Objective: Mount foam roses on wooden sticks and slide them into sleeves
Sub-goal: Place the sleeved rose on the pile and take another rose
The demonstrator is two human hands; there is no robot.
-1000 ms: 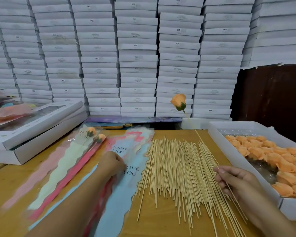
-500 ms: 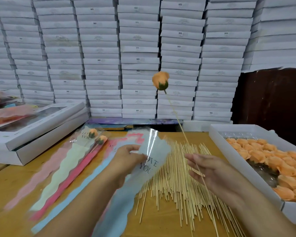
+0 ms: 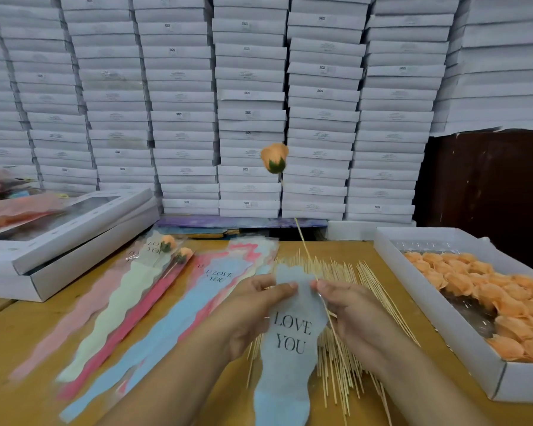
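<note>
An orange foam rose sits on top of a thin wooden stick that rises from my right hand. That hand pinches the stick and the right edge of a pale blue sleeve printed "LOVE YOU". My left hand pinches the sleeve's top left edge. The sleeve hangs down between both hands over a pile of loose sticks on the wooden table.
Coloured sleeves lie fanned out at the left, two of them holding roses. A white tray of orange roses stands at the right. Flat white boxes sit at the left, and stacked boxes wall the back.
My left hand lifted a blue sleeve off the table and brought it to the middle. My right hand carried the rose on its stick leftwards to meet it and now pinches the sleeve too.
</note>
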